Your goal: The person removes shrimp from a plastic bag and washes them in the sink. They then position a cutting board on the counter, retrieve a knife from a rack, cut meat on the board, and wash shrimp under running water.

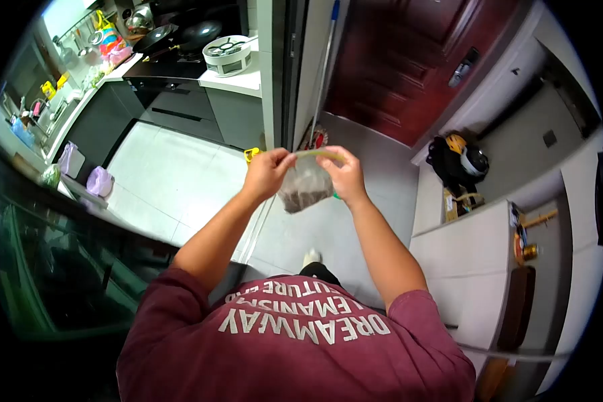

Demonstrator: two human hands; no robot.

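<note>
Between my two hands hangs a clear zip bag (pixel 305 182) with a yellowish strip along its top edge and dark contents at the bottom. My left hand (pixel 268 173) pinches the top left corner of the bag. At the top right corner, the fingers of my right hand (pixel 344 175) are closed on the strip. The bag is held out in front of me above the floor. What exactly lies in it is too blurred to name.
To the left is a kitchen with a counter holding a white round basket (pixel 228 56) and a dark wok (pixel 201 33). A purple bag (pixel 100 181) sits on the floor. Ahead stands a red door (pixel 409 60) beside a mop handle (pixel 325 67). Cabinets (pixel 462 251) line the right side.
</note>
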